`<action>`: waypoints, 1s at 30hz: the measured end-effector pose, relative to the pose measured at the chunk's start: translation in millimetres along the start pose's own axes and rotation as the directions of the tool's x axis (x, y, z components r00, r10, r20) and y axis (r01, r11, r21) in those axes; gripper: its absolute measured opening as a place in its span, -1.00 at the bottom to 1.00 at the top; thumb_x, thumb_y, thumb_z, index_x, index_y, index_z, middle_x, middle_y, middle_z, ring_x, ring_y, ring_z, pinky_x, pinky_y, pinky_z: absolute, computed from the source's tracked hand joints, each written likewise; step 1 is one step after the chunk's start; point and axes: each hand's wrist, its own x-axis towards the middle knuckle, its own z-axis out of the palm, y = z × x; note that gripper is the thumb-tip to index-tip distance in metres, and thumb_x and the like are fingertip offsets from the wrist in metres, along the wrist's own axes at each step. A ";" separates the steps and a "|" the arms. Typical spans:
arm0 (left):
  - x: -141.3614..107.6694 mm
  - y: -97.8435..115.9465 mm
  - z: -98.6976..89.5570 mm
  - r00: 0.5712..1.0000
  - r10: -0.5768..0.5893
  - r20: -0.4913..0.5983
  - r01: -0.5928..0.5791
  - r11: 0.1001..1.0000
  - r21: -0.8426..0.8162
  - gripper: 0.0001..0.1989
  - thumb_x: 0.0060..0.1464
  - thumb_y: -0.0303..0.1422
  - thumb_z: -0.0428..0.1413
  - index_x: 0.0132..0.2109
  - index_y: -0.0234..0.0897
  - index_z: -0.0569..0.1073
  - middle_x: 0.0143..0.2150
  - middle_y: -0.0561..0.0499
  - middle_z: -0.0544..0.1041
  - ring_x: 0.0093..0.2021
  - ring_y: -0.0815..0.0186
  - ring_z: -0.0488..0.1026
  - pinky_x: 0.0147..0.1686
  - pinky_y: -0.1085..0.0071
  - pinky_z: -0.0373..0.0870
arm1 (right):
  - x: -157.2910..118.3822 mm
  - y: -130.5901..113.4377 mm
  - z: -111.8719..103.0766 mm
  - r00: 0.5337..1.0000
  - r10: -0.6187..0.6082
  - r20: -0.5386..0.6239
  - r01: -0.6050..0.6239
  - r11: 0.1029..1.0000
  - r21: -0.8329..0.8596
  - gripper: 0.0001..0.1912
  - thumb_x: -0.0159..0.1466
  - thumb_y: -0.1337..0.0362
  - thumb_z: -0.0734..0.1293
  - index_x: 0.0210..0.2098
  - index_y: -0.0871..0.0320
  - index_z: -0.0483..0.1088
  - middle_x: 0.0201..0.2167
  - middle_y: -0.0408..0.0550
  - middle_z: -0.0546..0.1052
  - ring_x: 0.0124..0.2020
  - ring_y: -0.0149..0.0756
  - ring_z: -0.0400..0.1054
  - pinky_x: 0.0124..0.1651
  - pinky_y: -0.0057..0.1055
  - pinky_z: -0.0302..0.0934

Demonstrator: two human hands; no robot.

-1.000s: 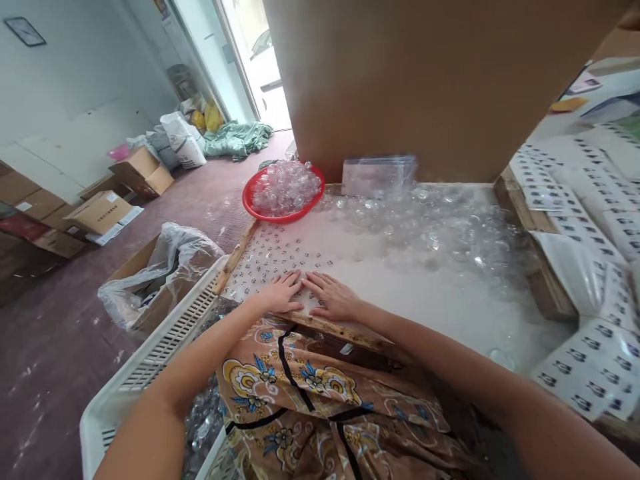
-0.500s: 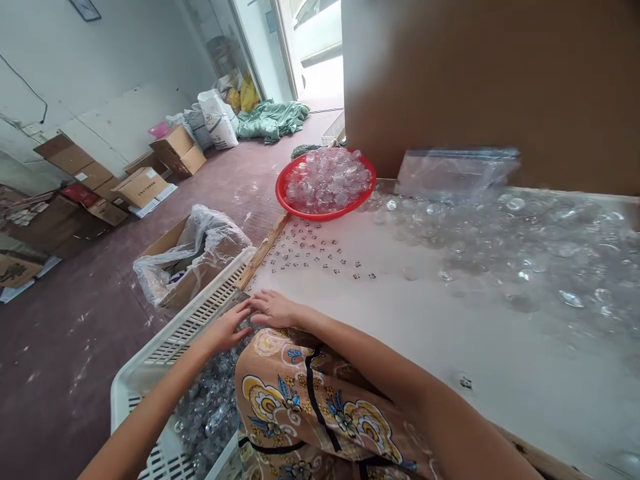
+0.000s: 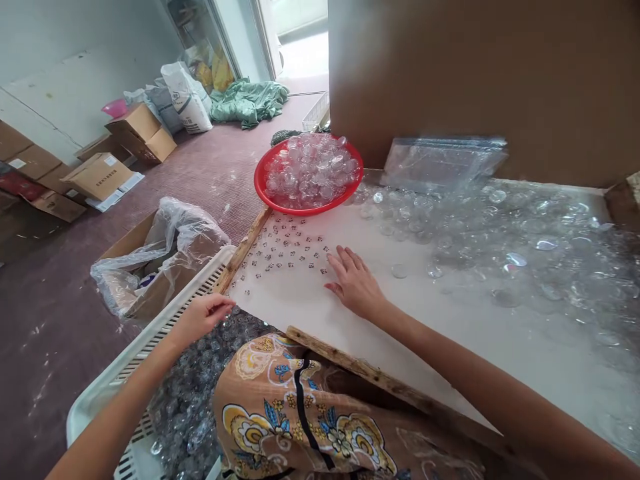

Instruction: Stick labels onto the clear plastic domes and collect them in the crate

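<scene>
Hands, two: right hand [image 3: 354, 283] flat and spread on the desk [image 3: 450, 320], fingertips touching the near edge of the small printed pieces [image 3: 285, 250], which lie just ahead and to its left; left hand [image 3: 203, 315] loosely curled, holding nothing visible, over the white crate [image 3: 165, 327] of clear caps.

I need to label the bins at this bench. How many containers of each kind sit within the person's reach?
Red basin heaped with clear pieces: 1
White slatted crate holding clear pieces: 1
Cardboard box lined with a plastic bag: 1
Total: 3
</scene>
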 end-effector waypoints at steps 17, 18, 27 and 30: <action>263.2 42.1 64.1 0.954 0.211 -0.211 -0.113 0.911 0.396 -0.52 0.18 -0.34 0.10 0.21 -0.42 0.35 0.23 -0.32 0.39 0.27 -0.04 0.29 0.28 0.03 0.18 | 81.8 -6.9 19.7 0.991 0.133 -0.017 -0.132 0.988 0.084 -0.26 0.35 0.01 0.24 0.36 0.35 0.08 0.42 0.36 0.01 0.43 0.14 -0.13 0.40 0.08 -0.13; 269.2 41.6 68.8 0.957 0.202 -0.209 -0.102 0.907 0.408 -0.51 0.20 -0.28 0.09 0.21 -0.40 0.34 0.25 -0.31 0.38 0.29 -0.05 0.26 0.29 0.02 0.16 | 88.8 -3.3 20.7 0.987 0.158 0.009 -0.158 0.986 0.060 -0.22 0.35 -0.02 0.24 0.37 0.35 0.06 0.43 0.35 -0.01 0.44 0.14 -0.14 0.40 0.07 -0.16; 220.4 22.4 81.3 0.982 0.168 -0.085 -0.105 0.864 0.493 -0.46 0.26 -0.33 -0.01 0.35 -0.30 0.22 0.41 -0.23 0.20 0.44 0.02 0.02 0.36 -0.02 0.04 | 95.2 -45.1 50.0 0.987 -0.038 0.157 0.030 0.998 0.051 -0.18 0.36 -0.09 0.18 0.40 0.36 0.04 0.42 0.22 0.07 0.45 0.02 -0.14 0.45 -0.08 -0.30; 165.5 6.5 74.9 0.982 0.177 -0.062 -0.123 0.856 0.502 -0.47 0.27 -0.39 -0.07 0.35 -0.38 0.21 0.40 -0.27 0.20 0.44 0.06 0.03 0.37 0.01 0.02 | 74.6 -69.7 63.5 0.972 -0.160 0.172 0.143 0.984 0.105 -0.19 0.37 -0.10 0.18 0.38 0.38 0.06 0.41 0.29 0.09 0.44 0.07 -0.11 0.44 -0.03 -0.25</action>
